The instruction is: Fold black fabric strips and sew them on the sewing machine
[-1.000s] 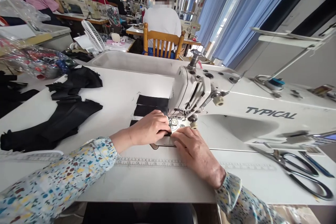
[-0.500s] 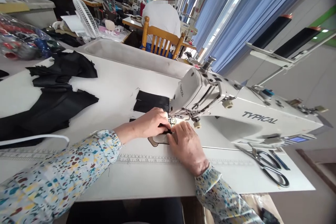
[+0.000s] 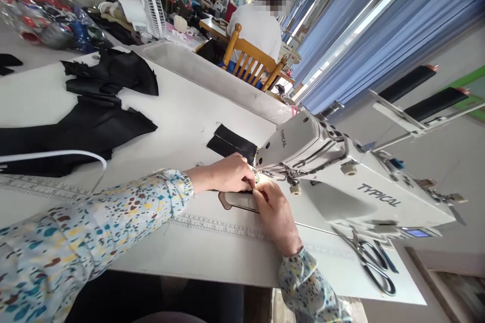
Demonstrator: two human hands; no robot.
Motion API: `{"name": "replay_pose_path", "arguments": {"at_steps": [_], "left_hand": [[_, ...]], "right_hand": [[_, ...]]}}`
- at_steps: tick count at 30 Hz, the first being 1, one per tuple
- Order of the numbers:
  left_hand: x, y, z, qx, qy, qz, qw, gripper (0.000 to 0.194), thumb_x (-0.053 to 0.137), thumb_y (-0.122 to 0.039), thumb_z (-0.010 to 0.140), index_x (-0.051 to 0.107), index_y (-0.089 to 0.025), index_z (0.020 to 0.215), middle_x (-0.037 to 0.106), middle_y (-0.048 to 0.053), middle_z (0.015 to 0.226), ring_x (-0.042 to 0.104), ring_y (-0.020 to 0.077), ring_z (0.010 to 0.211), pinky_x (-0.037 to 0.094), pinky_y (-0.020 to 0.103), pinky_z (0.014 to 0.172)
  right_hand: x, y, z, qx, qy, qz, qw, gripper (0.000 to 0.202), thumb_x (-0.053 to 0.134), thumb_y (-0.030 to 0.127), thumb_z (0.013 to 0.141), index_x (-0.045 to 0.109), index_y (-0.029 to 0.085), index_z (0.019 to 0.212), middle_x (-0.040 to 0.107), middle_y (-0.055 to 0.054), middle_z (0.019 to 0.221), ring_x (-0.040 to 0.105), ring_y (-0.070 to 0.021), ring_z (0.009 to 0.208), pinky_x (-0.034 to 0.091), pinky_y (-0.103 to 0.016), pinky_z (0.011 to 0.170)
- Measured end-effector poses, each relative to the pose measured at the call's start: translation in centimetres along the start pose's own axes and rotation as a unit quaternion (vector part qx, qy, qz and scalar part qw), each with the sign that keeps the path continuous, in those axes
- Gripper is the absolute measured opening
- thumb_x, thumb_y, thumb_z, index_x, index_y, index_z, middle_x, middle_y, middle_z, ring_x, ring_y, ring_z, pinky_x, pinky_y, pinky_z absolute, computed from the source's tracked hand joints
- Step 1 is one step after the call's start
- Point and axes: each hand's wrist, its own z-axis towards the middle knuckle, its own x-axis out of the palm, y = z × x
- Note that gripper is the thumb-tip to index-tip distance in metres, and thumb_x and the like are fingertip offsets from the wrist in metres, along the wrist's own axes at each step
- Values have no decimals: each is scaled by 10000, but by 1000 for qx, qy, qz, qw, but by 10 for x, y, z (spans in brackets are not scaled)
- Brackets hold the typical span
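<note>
Just in front of the needle area of the white sewing machine (image 3: pixel 314 149), my two hands meet. My left hand (image 3: pixel 233 174) has its fingers bent and closed on black fabric, most of which they hide. Thumb and fingers of my right hand (image 3: pixel 278 214) pinch together at the edge of the same fabric, touching my left fingertips. Behind my left hand, a black fabric strip (image 3: pixel 232 142) with a lengthwise seam lies flat, reaching toward the presser foot. Below my fingers shows the metal slide plate (image 3: pixel 240 201) in the tabletop.
Large black fabric pieces (image 3: pixel 109 126) lie at left beside a white cable (image 3: pixel 56 153). Scissors (image 3: pixel 369 262) rest at the right end of the table, along a printed ruler strip (image 3: pixel 223 224). Beyond are a fan (image 3: pixel 151 7), a wooden chair (image 3: pixel 252 60) and a seated person.
The view has tilted and shifted, so the table and machine appear rotated. My hands stay at the needle area; my right fingers have drawn closer into a pinch.
</note>
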Motion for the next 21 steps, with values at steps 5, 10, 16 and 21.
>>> {"name": "replay_pose_path", "arguments": {"at_steps": [5,10,16,21], "left_hand": [[6,4,4,6,-7,-7,1000,147,733,-172,858,810,-279,793,758,-43,688,618,169,710,425,330,897],[7,3,4,11,-11,-5,1000,202,708,-99,829,794,-267,756,747,-45,675,596,176,712,411,345,905],[9,1,5,2,-15,2,1000,185,720,-104,816,768,-237,697,695,-28,604,586,186,707,414,361,925],[3,-4,-1,1,-19,6,1000,113,759,-84,793,754,-194,816,722,-11,738,608,183,762,419,360,934]], "right_hand": [[-3,-4,1,19,17,26,999,210,468,251,1011,576,237,831,647,-20,880,599,-193,866,502,-320,783],[-6,2,-1,30,9,21,999,264,415,294,1049,575,237,847,638,-26,891,593,-188,857,500,-316,767],[-1,7,-1,7,-5,-25,1000,124,540,236,967,548,234,844,601,-30,865,552,-199,802,459,-328,706],[2,8,-2,-30,-19,-62,997,181,506,151,962,516,225,797,553,-22,820,521,-193,785,430,-314,680]]}}
